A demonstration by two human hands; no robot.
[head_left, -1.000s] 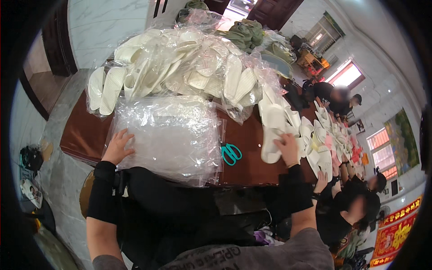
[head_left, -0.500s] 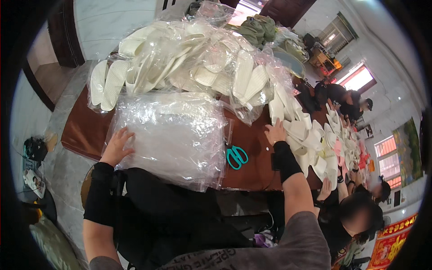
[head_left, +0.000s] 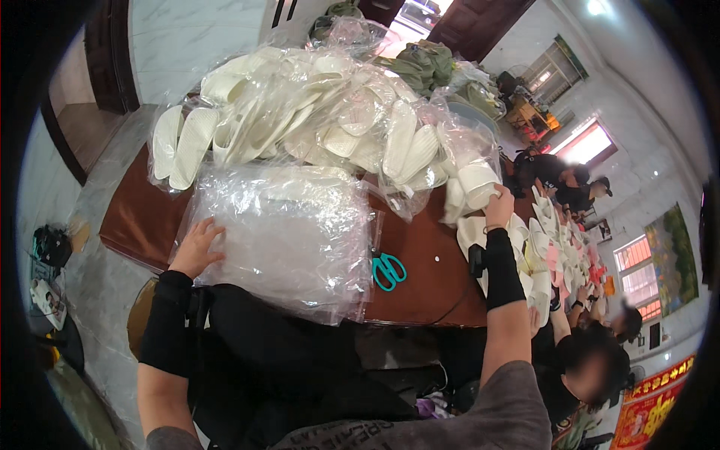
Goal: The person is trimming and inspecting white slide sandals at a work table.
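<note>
Clear, crinkled, glossy: stack of plastic bags (head_left: 289,232) spread flat on the brown table (head_left: 427,281), near edge drooping over the front rim. Left hand (head_left: 197,247) flat on the stack's left edge, fingers (head_left: 211,227) spread apart and resting on the film, gripping nothing. Right hand (head_left: 499,206) well apart, far right, up against a white slipper (head_left: 474,182) at the foot of the bagged slipper heap (head_left: 315,120); fingers curled at the slipper, actual clamp impossible to tell. Teal scissors (head_left: 388,270) between stack and right forearm, untouched.
</note>
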